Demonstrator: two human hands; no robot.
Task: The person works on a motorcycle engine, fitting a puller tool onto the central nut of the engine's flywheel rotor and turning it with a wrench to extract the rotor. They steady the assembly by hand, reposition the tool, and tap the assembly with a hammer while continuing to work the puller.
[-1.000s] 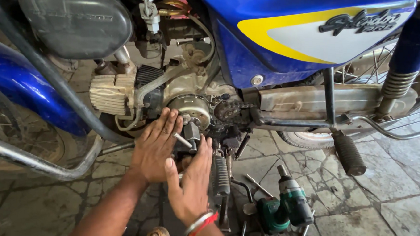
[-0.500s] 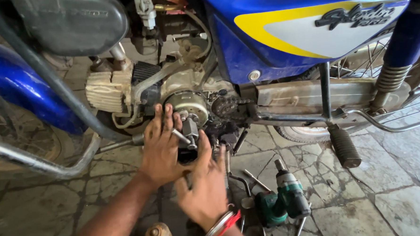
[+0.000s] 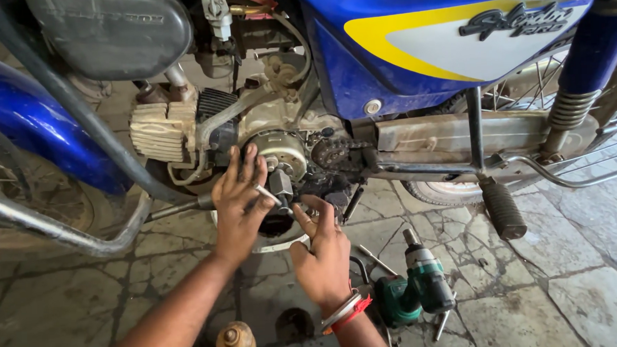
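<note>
A blue motorcycle point(image 3: 448, 42) stands over a stone floor with its engine side cover off, showing a round metal rotor point(image 3: 283, 152) and a chain sprocket point(image 3: 332, 154). My left hand point(image 3: 239, 201) presses against the engine just left of the rotor, a thin metal rod point(image 3: 268, 194) between its fingers. My right hand point(image 3: 322, 249), with red and white bangles on the wrist, reaches up under the engine, fingertips at a small dark part below the sprocket. What the right fingers grip is hidden.
A green cordless impact driver point(image 3: 417, 287) lies on the floor right of my right wrist, with loose metal tools beside it. A small round brown oil can point(image 3: 235, 342) stands near the bottom edge. A footpeg point(image 3: 502, 209) and crash guard bar point(image 3: 54, 230) stick out.
Both hands have shifted slightly up toward the engine. The left hand now lies flatter against the casing, and the right hand has moved right, under the sprocket.
</note>
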